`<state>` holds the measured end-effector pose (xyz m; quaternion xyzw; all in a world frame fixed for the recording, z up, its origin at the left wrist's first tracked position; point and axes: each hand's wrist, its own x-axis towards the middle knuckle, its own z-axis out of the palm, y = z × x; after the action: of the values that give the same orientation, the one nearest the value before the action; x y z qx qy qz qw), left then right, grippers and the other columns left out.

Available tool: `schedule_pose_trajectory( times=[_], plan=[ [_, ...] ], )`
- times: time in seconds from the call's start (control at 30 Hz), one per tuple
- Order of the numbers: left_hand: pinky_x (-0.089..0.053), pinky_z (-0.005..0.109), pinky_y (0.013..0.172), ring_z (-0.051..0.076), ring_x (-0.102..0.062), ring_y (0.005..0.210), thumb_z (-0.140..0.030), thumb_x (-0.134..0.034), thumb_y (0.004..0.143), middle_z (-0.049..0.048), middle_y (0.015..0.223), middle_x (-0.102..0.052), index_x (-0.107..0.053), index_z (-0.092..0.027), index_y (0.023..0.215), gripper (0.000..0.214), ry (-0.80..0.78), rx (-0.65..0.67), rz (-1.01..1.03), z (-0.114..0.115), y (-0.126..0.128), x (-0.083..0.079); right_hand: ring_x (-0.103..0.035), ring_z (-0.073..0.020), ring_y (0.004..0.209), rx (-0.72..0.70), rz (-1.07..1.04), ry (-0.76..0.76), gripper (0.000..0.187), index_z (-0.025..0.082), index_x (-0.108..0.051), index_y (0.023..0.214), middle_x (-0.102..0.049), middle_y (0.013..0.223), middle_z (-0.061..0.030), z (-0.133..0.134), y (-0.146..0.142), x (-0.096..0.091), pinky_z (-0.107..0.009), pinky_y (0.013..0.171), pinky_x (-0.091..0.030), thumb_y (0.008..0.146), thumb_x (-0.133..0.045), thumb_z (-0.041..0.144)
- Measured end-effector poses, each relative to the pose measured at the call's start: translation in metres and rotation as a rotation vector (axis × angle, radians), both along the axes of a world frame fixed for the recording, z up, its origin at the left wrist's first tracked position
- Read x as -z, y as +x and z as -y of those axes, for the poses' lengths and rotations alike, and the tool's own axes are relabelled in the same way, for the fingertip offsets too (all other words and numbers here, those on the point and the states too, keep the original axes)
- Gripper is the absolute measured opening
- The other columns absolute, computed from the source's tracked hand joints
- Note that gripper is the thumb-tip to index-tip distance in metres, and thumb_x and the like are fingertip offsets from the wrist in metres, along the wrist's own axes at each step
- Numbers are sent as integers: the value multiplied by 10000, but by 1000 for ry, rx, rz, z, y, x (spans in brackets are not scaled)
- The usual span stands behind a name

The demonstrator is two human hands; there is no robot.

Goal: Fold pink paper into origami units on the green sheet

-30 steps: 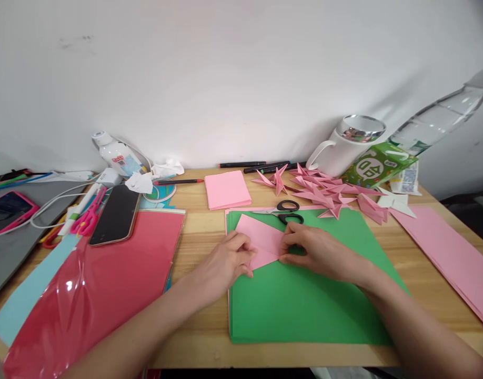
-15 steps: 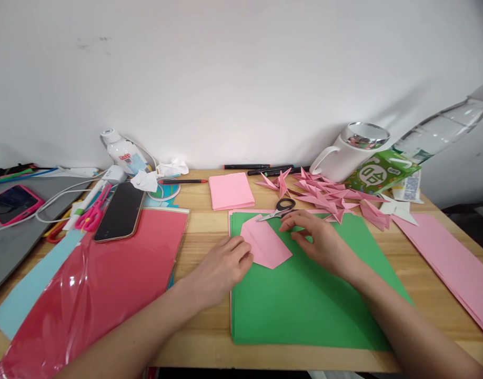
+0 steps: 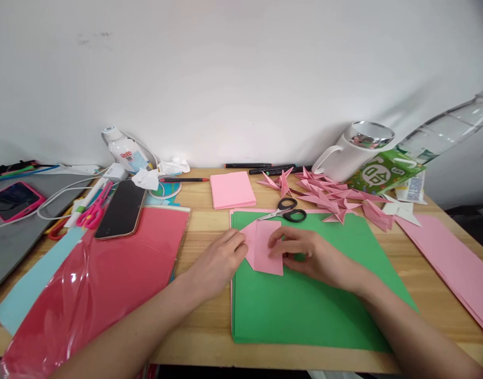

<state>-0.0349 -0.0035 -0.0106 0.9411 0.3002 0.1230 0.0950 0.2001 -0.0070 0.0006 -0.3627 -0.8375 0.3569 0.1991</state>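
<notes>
A folded sheet of pink paper (image 3: 262, 250) lies on the green paper stack (image 3: 304, 310), a vertical crease line running through it. My left hand (image 3: 221, 260) is closed, its fingertips pinching the paper's left corner. Bent over the right edge, my right hand (image 3: 310, 252) has its fingers on the sheet's face, with the thumb side partly hidden. Small black-handled scissors (image 3: 287, 209) rest just above the paper, the blade tips near its upper edge.
Pink square sheets (image 3: 232, 190) lie behind the green stack. Folded pink paper pieces (image 3: 328, 197) sit right of the scissors, before a white mug (image 3: 346, 155). A phone (image 3: 121, 210) rests on a red plastic-wrapped packet (image 3: 119, 279) at left. Pink strips (image 3: 446, 263) lie at right.
The pink paper has been turned and its right edge now stands vertical. My right hand has moved left and down from beside the scissors onto the paper. My left hand stays at its left corner.
</notes>
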Motion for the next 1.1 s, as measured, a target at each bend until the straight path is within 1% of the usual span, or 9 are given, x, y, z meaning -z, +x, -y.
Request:
schedule_pose_trajectory(
  times=[0.07, 0.17, 0.27, 0.37, 0.5, 0.6, 0.77, 0.93, 1.1],
  plan=[
    [-487, 336, 796, 203, -502, 928, -106, -373, 909, 100, 946, -566, -574, -117, 889, 202, 12, 19, 1, 1, 1, 2, -616, -128, 741, -39, 38, 20, 150, 180, -692, 831, -626, 958, -61, 0, 0, 3, -237, 649, -462, 831, -555, 121],
    [-481, 351, 861, 214, -504, 1014, -176, -405, 919, 97, 955, -572, -585, -127, 877, 191, 17, 68, 47, 0, 2, 2, -613, -121, 692, -94, 69, 32, 134, 185, -707, 816, -657, 877, -48, 1, 0, 4, -228, 611, -440, 849, -577, 193],
    [-479, 323, 874, 202, -505, 1049, -234, -442, 912, 95, 977, -574, -595, -135, 842, 195, -67, 80, 133, -1, 2, 1, -606, -128, 708, -117, 86, 45, 141, 195, -708, 825, -665, 860, -43, 2, 0, 2, -237, 624, -430, 859, -583, 253],
    [-473, 317, 867, 196, -507, 1048, -248, -463, 905, 99, 1015, -571, -605, -138, 834, 193, -176, 72, 189, -4, 1, 2, -592, -142, 760, -117, 77, 36, 158, 190, -693, 830, -658, 851, -44, 2, -2, 2, -252, 671, -429, 866, -576, 291],
    [-452, 326, 874, 188, -505, 1043, -227, -484, 895, 94, 1066, -557, -622, -156, 839, 165, -250, 77, 251, -7, -2, 7, -560, -126, 728, -31, 40, -39, 172, 172, -654, 834, -627, 832, -39, 2, -6, 6, -244, 650, -424, 891, -530, 278],
    [-445, 329, 875, 187, -505, 1037, -206, -518, 876, 91, 1069, -554, -633, -164, 835, 130, -280, 74, 287, -8, -4, 9, -540, -120, 712, 24, 34, -94, 138, 173, -628, 814, -603, 864, -36, 3, -9, 8, -237, 622, -422, 874, -548, 267],
    [-432, 340, 900, 195, -498, 1060, -161, -546, 850, 96, 1074, -545, -650, -163, 801, 115, -330, 44, 310, -6, -1, 5, -543, -128, 766, 80, 45, -103, 147, 171, -606, 763, -565, 964, -52, 3, -11, 9, -254, 666, -435, 865, -552, 262],
    [-421, 338, 927, 198, -480, 1083, -269, -623, 808, 87, 1052, -528, -641, -164, 768, 113, -415, -28, 321, 0, 4, 0, -526, -127, 723, 143, 83, -82, 181, 169, -571, 711, -560, 933, -57, 4, -13, 12, -258, 639, -431, 865, -544, 261],
    [-425, 340, 917, 198, -469, 1064, -302, -666, 766, 72, 1030, -513, -585, -165, 767, 160, -404, -88, 329, 7, 9, 3, -498, -100, 634, 236, 54, -69, 214, 164, -574, 653, -555, 925, -56, 3, -16, 18, -240, 560, -410, 838, -576, 270]
  ],
)
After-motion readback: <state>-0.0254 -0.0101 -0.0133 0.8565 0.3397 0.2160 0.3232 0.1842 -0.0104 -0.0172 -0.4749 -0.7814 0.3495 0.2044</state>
